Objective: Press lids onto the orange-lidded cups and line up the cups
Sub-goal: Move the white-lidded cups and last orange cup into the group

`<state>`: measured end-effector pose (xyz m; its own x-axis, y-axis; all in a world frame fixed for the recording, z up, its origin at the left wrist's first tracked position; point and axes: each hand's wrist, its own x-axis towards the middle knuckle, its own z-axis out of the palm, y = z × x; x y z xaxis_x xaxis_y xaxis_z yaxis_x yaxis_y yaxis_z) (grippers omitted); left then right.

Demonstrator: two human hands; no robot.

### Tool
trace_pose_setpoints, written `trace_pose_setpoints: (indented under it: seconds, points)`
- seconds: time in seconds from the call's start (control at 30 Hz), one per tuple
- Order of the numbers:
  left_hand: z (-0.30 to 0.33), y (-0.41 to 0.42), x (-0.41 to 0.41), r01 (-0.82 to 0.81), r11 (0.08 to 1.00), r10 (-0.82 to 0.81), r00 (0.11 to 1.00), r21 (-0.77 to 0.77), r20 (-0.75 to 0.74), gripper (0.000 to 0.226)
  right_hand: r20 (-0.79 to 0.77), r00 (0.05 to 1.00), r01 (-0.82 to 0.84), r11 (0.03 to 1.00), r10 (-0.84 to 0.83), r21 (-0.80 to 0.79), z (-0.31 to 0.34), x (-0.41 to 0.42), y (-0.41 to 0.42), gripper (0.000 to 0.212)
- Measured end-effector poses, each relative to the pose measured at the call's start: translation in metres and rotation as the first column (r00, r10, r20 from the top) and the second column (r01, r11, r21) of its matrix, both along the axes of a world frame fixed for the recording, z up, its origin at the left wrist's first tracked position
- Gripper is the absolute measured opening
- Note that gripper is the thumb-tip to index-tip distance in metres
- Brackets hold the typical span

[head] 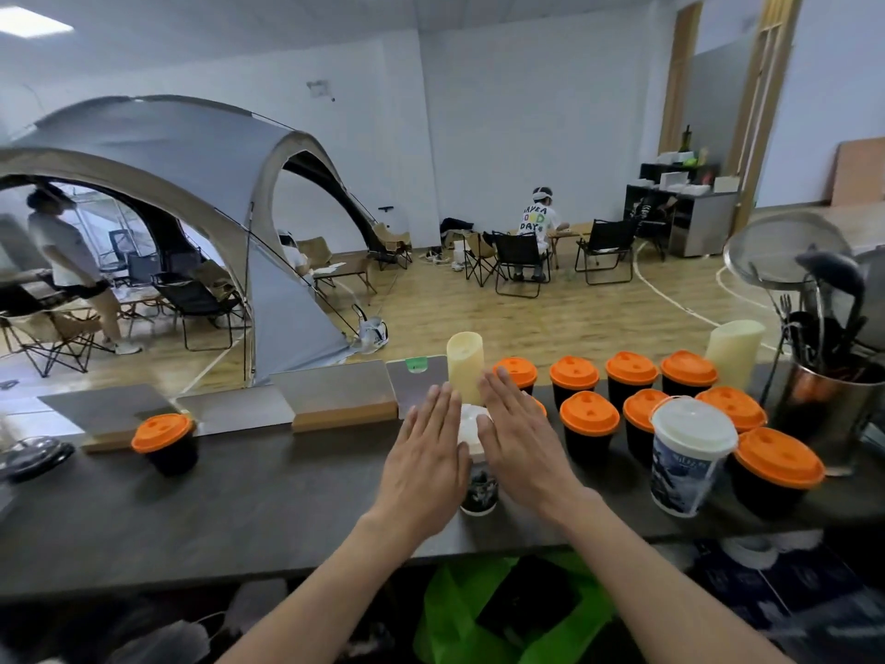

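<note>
Both palms flat over the white-lidded cup [474,452] at counter [239,496] centre: left hand [424,464] and right hand [519,448], fingers straight and close together, gripping nothing; whether resting on the lid or just above, cannot tell. Orange-lidded cups [637,404] clustered right in rough rows, one stray orange-lidded cup [165,440] well apart on the left. Probably light, thin-walled, easy to crush or tip. Snap lids likely stiff at the rim: best pressed from above around the edge. For lining up, best taken low on the dark wall, not by the lid.
</note>
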<state>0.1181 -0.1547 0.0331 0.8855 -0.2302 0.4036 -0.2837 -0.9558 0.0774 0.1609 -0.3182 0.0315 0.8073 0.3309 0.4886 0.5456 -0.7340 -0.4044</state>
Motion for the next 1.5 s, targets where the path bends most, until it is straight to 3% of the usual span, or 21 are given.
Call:
trace_pose_setpoints:
  seconds: [0.1,0.27,0.4,0.5,0.6,0.7,0.77,0.9,1.13,1.27,1.37,1.43,1.5]
  points:
    - [-0.001,-0.007,0.004,0.014,0.993,-0.001,0.994,0.118,-0.106,0.084,-0.115,0.992,-0.073,0.970,0.048,-0.232,0.000,0.005,0.002,0.055]
    - [-0.006,-0.006,0.007,0.018,0.996,-0.006,0.992,0.089,-0.128,0.084,-0.155,0.984,-0.113,0.973,0.083,-0.201,0.000,0.000,0.002,0.053]
    - [0.000,0.000,0.006,0.041,0.996,-0.028,0.987,0.083,-0.158,0.064,-0.184,0.981,-0.109,0.966,0.066,-0.234,0.003,-0.005,0.005,0.058]
    - [0.012,0.018,0.005,0.080,0.993,-0.065,0.983,0.084,-0.174,0.073,-0.154,0.982,0.086,0.985,-0.108,-0.147,0.008,-0.020,0.012,0.059]
    - [0.021,0.031,0.008,0.031,0.991,-0.012,0.989,0.127,-0.147,0.061,-0.003,0.965,0.259,0.950,-0.263,-0.173,0.010,-0.036,0.019,0.055]
    - [0.023,0.030,0.000,-0.015,1.000,0.017,0.998,0.021,-0.066,0.068,0.077,0.941,0.337,0.931,-0.329,-0.138,0.009,-0.036,0.020,0.053]
    - [0.016,0.024,-0.009,0.015,0.999,-0.017,0.999,-0.034,-0.048,0.064,0.038,0.963,0.268,0.958,-0.265,-0.100,0.011,-0.027,0.016,0.057]
    - [-0.007,0.008,-0.027,0.099,0.994,-0.092,0.989,0.057,-0.113,0.076,-0.149,0.989,-0.040,0.968,0.003,-0.248,0.007,-0.016,0.007,0.056]
    - [-0.021,0.010,-0.015,0.093,0.993,-0.089,0.994,0.066,-0.068,0.074,-0.173,0.983,-0.101,0.977,0.068,-0.186,0.004,-0.015,0.005,0.053]
    - [-0.017,0.019,-0.018,0.142,0.979,-0.146,0.989,-0.146,-0.017,0.077,-0.134,0.982,-0.122,0.990,0.131,0.070,0.000,-0.021,-0.009,0.052]
    - [-0.025,0.028,-0.019,0.020,0.923,-0.071,0.990,-0.383,-0.118,0.089,-0.111,0.994,0.064,0.927,-0.024,0.370,-0.024,-0.027,-0.020,0.054]
    - [-0.032,0.029,-0.016,-0.073,0.845,-0.095,0.954,-0.530,-0.283,0.095,-0.272,0.961,0.177,0.879,-0.057,0.443,-0.042,-0.031,-0.019,0.059]
    - [-0.036,0.027,-0.014,-0.116,0.770,-0.177,0.906,-0.628,-0.385,0.094,-0.418,0.908,0.179,0.888,0.017,0.424,-0.055,-0.037,-0.011,0.067]
